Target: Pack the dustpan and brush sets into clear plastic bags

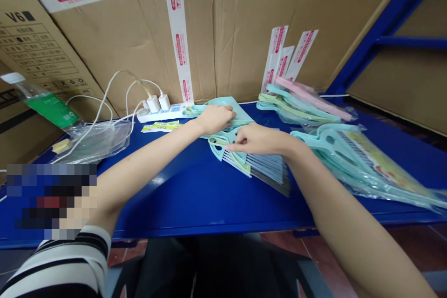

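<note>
My left hand lies over a pale turquoise dustpan near the cardboard at the back, its fingers curled down onto it. Just in front and to the right, my right hand has thumb and fingers closed at the handle end of a turquoise hand broom. The grey bristles of that broom point to the lower right, fanned over the blue table. Beneath it shows another broom with a pale green edge. My fingers and the overlapping pieces hide parts of the handles.
Bagged turquoise dustpan and broom sets lie at right, with bagged turquoise, green and pink pieces behind. At left are a power strip with cables, yellow-green labels, plastic bags and a bottle. Tall cardboard borders the back.
</note>
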